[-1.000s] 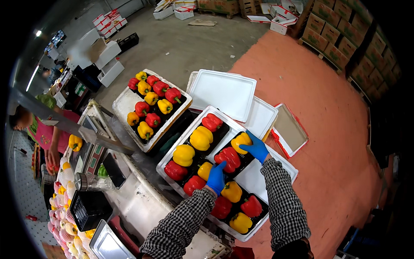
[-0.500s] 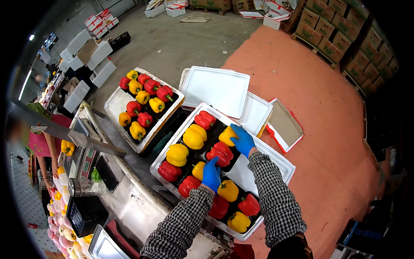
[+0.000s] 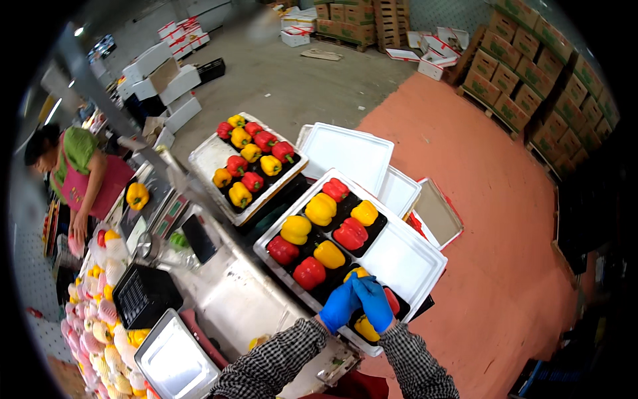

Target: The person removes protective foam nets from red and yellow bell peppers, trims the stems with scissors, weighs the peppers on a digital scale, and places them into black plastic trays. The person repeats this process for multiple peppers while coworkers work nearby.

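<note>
A white foam box (image 3: pixel 415 266) in front of me holds red and yellow bell peppers in black trays. Over its near end, my left hand (image 3: pixel 340 307) and my right hand (image 3: pixel 373 304), both in blue gloves, come together with fingers closed and tips meeting. Just beyond the fingertips, a yellow bell pepper (image 3: pixel 357 273) is partly covered. Beside my right hand a red bell pepper (image 3: pixel 392 300) shows in part, and below the hands lies another yellow bell pepper (image 3: pixel 366 329). What is between my fingers is hidden. Farther up are a yellow pepper (image 3: pixel 329 255) and a red pepper (image 3: pixel 309 273).
A second foam box (image 3: pixel 206 159) of peppers stands at the far left. White foam lids (image 3: pixel 349 153) lie behind. On the left bench are a scale (image 3: pixel 173 216), a black basket (image 3: pixel 146 296) and net-wrapped produce (image 3: pixel 100 332). Past it, a co-worker (image 3: pixel 100 179) handles produce.
Both hands have left the peppers at the middle and far side of the box and come together at its near end. The view has shifted, bringing the co-worker further in.
</note>
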### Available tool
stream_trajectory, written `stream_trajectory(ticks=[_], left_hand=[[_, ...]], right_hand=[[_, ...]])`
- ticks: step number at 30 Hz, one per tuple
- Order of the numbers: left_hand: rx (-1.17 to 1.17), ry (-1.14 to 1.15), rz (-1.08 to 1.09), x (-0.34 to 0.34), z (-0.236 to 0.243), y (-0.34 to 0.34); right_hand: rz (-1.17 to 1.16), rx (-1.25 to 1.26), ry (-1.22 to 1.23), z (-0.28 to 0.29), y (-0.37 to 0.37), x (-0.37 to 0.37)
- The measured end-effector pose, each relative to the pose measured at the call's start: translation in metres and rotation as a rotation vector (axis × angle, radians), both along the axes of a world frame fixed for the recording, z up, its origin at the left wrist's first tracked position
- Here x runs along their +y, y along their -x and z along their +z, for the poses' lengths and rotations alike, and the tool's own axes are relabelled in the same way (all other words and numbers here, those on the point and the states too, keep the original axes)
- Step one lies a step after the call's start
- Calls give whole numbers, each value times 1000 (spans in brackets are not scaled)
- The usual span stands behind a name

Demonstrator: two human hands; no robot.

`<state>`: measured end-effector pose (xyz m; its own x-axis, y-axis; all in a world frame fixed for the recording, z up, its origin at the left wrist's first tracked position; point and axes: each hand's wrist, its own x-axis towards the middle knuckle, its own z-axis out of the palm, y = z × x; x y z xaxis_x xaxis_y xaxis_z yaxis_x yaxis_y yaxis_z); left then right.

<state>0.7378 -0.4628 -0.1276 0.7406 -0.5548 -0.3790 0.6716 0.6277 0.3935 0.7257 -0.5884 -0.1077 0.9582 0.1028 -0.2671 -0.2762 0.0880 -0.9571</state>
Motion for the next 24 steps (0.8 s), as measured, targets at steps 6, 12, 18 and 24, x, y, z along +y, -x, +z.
stream_trajectory(ticks=[6,12,18,24], left_hand=[[-188,-129,-38,81,69,120],[-153,-291,27,192,86,278],[-95,-421,296,297,97,444],[53,-527,505,371,93,555]], right_hand=[[154,-13,114,65,110,55],[494,81,39,93,228,150],[912,86,-78,76,334,255],[1070,142,-29,115,390,328]])
